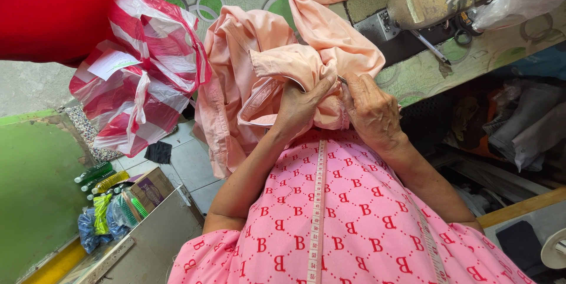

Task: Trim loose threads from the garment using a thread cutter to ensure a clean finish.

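Close together, left hand (302,106), right hand (370,109), gripping peach garment (277,66) edge.

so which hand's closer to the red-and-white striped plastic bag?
Left. The left hand grips the peach garment on the side facing the red-and-white striped plastic bag, not touching it. The right hand is on the garment's far side, farther off.
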